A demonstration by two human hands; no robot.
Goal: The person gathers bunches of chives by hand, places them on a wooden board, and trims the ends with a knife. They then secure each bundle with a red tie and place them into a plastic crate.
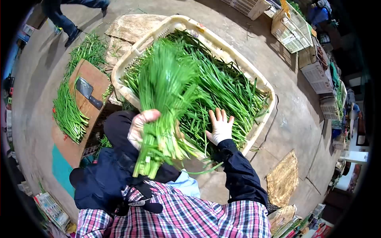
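Note:
My left hand (139, 127) is closed around a thick bunch of garlic chives (168, 83), its pale stem ends toward me and its leaf tips blurred. The bunch is held over a large cream plastic basket (260, 81) filled with more loose garlic chives (222, 85). On these loose leaves rests my right hand (221, 127), palm down with fingers spread, near the basket's close side. Part of the pile is hidden behind the bunch.
To the left, a board (67, 144) carries a cleaver (88, 92) and a heap of cut chives (68, 113). A person's legs (65, 20) show at the upper left. White crates (291, 33) line the right side. Flattened sacking (282, 178) lies on the floor.

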